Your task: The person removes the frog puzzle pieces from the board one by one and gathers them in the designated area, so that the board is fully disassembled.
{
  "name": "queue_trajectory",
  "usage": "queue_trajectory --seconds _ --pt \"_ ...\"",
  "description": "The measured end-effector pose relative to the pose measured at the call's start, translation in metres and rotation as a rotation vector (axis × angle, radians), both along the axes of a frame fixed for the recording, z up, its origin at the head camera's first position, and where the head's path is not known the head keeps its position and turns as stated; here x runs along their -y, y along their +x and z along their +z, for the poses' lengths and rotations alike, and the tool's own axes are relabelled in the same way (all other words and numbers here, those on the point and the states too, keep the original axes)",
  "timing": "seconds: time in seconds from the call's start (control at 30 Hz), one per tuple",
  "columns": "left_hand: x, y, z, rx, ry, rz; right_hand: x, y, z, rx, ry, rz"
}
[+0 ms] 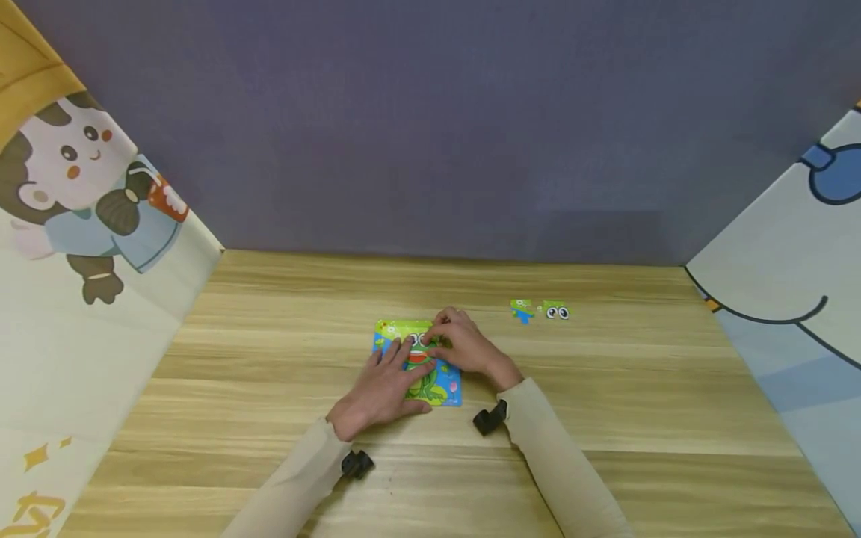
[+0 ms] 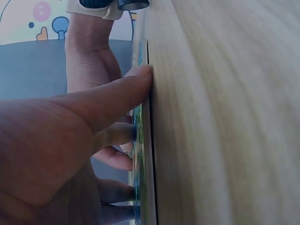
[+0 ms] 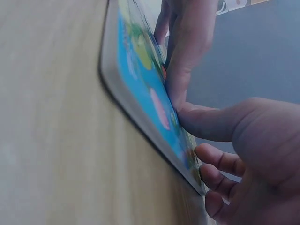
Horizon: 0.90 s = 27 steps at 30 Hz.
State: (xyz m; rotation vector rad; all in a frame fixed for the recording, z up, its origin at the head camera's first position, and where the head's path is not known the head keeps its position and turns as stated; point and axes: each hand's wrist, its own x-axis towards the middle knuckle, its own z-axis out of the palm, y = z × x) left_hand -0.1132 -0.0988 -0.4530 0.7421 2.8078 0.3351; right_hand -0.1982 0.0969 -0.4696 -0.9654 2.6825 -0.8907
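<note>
A flat puzzle board (image 1: 440, 390) with a green frog picture lies on the wooden table. My left hand (image 1: 382, 387) rests on its left and middle, fingers spread, with the thumb at the lower edge; the left wrist view shows that thumb (image 2: 133, 82) on the board's edge (image 2: 146, 183). Over the upper right part is my right hand (image 1: 467, 350), fingers bent. In the right wrist view its thumb (image 3: 211, 123) touches the picture side (image 3: 145, 84), beside a left-hand finger. Whether a piece lies under the right fingertips is hidden.
Two loose puzzle pieces lie on the table to the right of the board: a green and blue one (image 1: 522, 311) and one with two cartoon eyes (image 1: 557, 311). A dark panel (image 1: 430, 149) stands behind the table, with printed panels at both sides.
</note>
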Motion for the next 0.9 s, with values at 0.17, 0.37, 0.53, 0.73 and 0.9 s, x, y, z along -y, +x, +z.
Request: queue_trajectory --seconds 0.17,0.37,0.53,0.73,0.9 --pt "-0.0002 -0.0005 -0.0005 0.005 0.008 -0.005 -0.0031 -0.0010 0.0007 0.024 0.011 -0.005" --pt "-0.0005 -0.0014 -0.0021 -0.002 0.004 -0.004 -0.0057 -0.0023 0.0009 -0.018 0.031 -0.003" --pt "-0.0006 -0.0019 -0.0021 -0.005 0.000 -0.001 -0.0069 -0.0043 0.0005 -0.013 0.042 0.006" --pt "-0.0006 -0.0020 -0.0021 -0.010 -0.003 -0.002 -0.0077 -0.0061 -0.0013 0.013 0.061 -0.018" --pt "-0.0006 -0.0021 -0.0020 -0.010 -0.004 -0.004 -0.0074 -0.0061 -0.0013 0.021 0.047 -0.019"
